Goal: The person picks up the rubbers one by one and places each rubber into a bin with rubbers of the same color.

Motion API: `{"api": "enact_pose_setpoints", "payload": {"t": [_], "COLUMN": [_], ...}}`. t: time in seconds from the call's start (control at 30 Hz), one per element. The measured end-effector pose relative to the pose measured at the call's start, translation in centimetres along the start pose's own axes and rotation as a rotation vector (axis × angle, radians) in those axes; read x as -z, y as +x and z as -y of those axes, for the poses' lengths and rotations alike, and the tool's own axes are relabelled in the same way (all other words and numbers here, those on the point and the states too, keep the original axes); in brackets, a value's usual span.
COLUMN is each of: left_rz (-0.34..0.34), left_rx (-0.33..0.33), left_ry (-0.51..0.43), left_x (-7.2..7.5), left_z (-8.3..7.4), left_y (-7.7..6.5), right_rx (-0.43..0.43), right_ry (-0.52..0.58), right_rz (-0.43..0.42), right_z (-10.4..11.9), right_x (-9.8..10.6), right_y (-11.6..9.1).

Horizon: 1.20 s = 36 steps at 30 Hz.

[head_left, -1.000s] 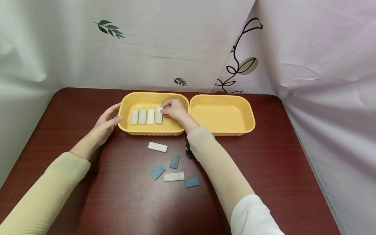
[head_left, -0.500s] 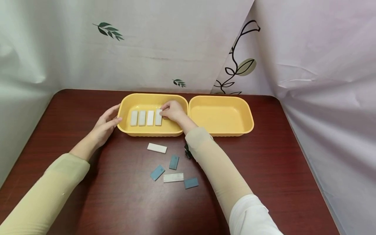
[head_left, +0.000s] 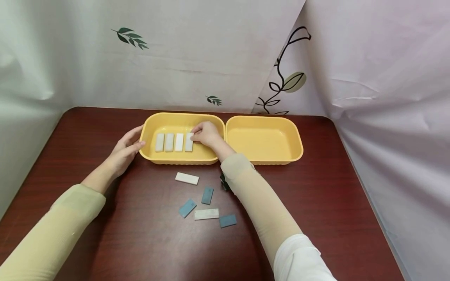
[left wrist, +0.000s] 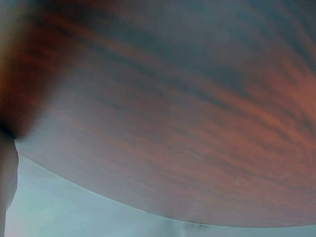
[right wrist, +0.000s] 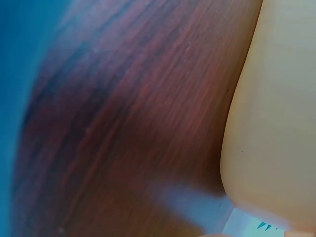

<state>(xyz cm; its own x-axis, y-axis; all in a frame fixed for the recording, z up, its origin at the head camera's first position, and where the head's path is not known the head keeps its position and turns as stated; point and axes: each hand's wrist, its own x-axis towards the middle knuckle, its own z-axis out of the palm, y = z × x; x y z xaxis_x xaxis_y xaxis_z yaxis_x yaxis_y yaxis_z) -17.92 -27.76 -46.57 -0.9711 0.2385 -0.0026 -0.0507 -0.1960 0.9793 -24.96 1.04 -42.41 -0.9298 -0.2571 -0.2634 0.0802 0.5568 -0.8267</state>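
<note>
In the head view my left hand grips the left end of a yellow tray, thumb at the rim and fingers along the outer wall. Inside it, pale flat rectangular blocks stand in a row: two greyish ones, a whiter block and, at the right end, a grey-white block. My right hand reaches into this tray and pinches the upper end of that last block between thumb and fingers. Neither wrist view shows the blocks; the right one shows a yellow tray wall beside the tabletop.
A second yellow tray sits directly right of the first, with nothing in it. On the dark wooden table lie a white block, a grey-white block and three blue-grey ones, including one at the right.
Both hands keep nearly the same places. The right-hand block stays at the end of the row, with the right fingers at its upper end. The whole view has shifted slightly.
</note>
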Motion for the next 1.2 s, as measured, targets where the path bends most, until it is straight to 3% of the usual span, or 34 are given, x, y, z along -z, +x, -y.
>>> {"api": "enact_pose_setpoints", "payload": {"t": [0.3,1.2], "left_rz": [0.009,0.004], "left_rx": [-0.014,0.009], "left_ry": [-0.003,0.008], "left_x": [-0.04,0.0], "left_z": [0.0,-0.12], "left_y": [0.04,0.02], "right_rx": [0.006,0.003], "right_ry": [-0.099,-0.106], "right_rz": [-0.014,-0.016], "right_z": [0.07,-0.01], "right_x": [0.17,-0.02], "right_y": [0.16,0.6]}}
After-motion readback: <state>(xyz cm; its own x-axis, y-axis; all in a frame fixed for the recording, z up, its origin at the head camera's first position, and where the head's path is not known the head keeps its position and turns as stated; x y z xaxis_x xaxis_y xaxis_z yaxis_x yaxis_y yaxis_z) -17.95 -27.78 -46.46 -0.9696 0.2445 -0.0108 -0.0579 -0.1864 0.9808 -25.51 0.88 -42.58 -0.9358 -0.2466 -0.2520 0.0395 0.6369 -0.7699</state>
